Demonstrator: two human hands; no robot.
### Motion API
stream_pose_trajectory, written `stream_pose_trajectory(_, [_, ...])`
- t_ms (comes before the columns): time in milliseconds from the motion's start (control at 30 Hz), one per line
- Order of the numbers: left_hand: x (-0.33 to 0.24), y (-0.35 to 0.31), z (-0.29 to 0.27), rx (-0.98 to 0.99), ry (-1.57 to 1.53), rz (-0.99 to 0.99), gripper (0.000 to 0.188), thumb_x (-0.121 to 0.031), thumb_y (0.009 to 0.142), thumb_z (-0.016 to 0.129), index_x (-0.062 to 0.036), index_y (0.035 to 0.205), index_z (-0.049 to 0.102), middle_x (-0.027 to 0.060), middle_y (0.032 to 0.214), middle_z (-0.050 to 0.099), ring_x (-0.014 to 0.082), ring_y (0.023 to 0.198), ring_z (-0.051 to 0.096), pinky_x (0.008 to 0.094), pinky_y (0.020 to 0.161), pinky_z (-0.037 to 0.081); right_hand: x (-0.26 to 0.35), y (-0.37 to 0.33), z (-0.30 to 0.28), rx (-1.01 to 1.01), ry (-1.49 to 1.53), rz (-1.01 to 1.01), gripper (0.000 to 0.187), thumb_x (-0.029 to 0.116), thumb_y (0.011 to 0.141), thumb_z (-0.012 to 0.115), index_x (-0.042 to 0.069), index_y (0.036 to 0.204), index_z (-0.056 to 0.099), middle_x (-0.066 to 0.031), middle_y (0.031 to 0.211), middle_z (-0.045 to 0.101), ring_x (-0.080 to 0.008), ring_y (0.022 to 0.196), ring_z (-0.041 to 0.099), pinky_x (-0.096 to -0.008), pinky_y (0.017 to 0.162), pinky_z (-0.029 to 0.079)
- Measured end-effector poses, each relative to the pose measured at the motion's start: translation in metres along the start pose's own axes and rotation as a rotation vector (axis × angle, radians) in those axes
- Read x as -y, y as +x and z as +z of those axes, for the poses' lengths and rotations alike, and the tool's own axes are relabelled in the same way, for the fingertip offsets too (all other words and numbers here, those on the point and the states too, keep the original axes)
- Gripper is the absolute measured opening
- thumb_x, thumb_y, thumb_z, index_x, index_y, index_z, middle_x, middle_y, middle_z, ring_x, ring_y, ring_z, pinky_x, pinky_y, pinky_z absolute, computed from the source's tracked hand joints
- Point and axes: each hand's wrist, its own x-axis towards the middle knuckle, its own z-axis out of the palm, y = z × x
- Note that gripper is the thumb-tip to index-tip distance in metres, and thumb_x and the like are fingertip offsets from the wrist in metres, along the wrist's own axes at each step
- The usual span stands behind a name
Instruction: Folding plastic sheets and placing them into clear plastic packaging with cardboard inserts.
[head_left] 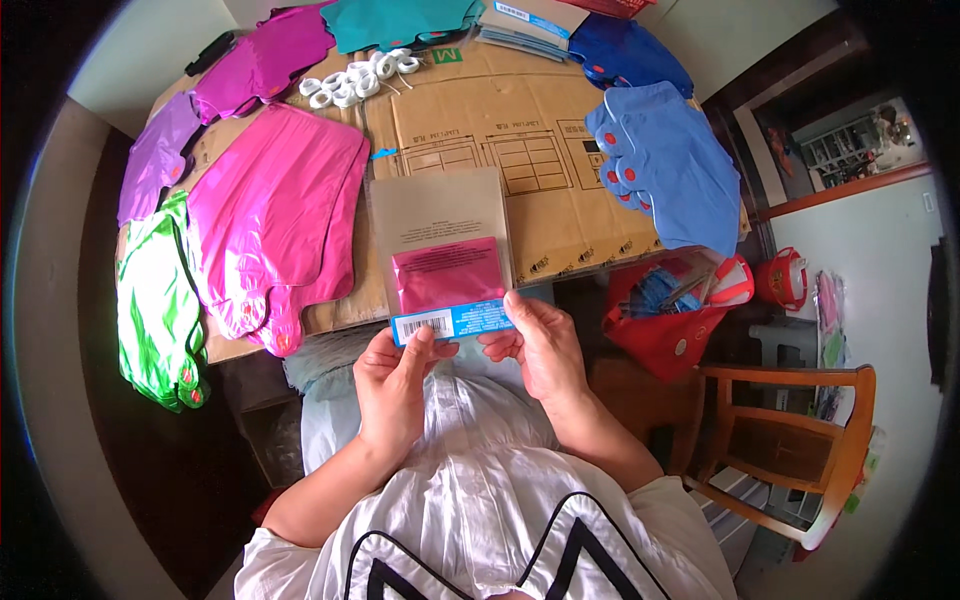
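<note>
A clear plastic packet [440, 212] is held up over the table's near edge. Inside it lies a folded magenta foil sheet [448, 272], and a blue label strip [478, 321] with a barcode runs along its lower edge. My left hand [392, 390] pinches that lower edge, its thumb just under the barcode. My right hand [543, 350] grips the lower right corner, thumb on the front and fingers partly hidden. Left of the packet lies a pile of flat pink foil balloons [275, 210].
Flat balloon piles in green [155, 300], purple [160, 160], teal [400, 25] and light blue [675, 165] ring the cardboard-covered table [430, 110]. White ribbon rolls [345, 88] and stacked packets [525, 30] sit far back. A red bag [660, 325] and wooden chair [790, 385] stand right.
</note>
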Motion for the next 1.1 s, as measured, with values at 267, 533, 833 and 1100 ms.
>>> stream_pose_trajectory(267, [-0.002, 0.002, -0.001, 0.027, -0.02, -0.029, 0.013, -0.013, 0.094, 0.062, -0.0014, 0.101, 0.062, 0.0074, 0.092, 0.069, 0.0156, 0.08, 0.068, 0.0303, 0.079, 0.055, -0.003, -0.009, 0.007, 0.027, -0.026, -0.174, 0.028, 0.026, 0.095, 0.059, -0.001, 0.099, 0.064, -0.008, 0.082, 0.069, -0.0134, 0.064, 0.066, -0.025, 0.062, 0.053])
stream_pose_trajectory(533, [-0.005, 0.0, 0.003, 0.076, -0.006, -0.05, 0.012, -0.007, 0.092, 0.062, 0.0005, 0.101, 0.062, 0.0084, 0.097, 0.069, 0.0168, 0.083, 0.067, 0.0321, 0.08, 0.055, 0.0, -0.004, -0.001, -0.009, 0.098, -0.016, 0.019, 0.019, 0.093, 0.062, 0.0, 0.095, 0.064, -0.0079, 0.082, 0.069, -0.0137, 0.062, 0.066, -0.0255, 0.058, 0.054])
stream_pose_trajectory(833, [-0.066, 0.001, -0.004, -0.005, 1.55, 0.959, 0.03, -0.02, 0.065, 0.085, -0.0071, 0.074, 0.059, 0.0032, 0.061, 0.055, 0.0231, 0.053, 0.055, 0.0335, 0.052, 0.044, -0.004, -0.006, 0.001, -0.05, -0.007, -0.202, 0.017, 0.016, 0.093, 0.062, -0.001, 0.094, 0.061, -0.0055, 0.076, 0.066, -0.0115, 0.062, 0.063, -0.0243, 0.057, 0.052])
stream_pose_trajectory(1100, [-0.058, 0.048, 0.046, 0.623, 1.598, 1.291, 0.02, -0.013, 0.07, 0.061, -0.0008, 0.086, 0.059, 0.0094, 0.084, 0.055, 0.0249, 0.081, 0.059, 0.0344, 0.067, 0.052, 0.005, -0.002, 0.004, -0.015, 0.093, -0.205, 0.018, 0.015, 0.093, 0.062, -0.002, 0.097, 0.061, -0.0056, 0.077, 0.065, -0.0115, 0.062, 0.062, -0.0247, 0.059, 0.052])
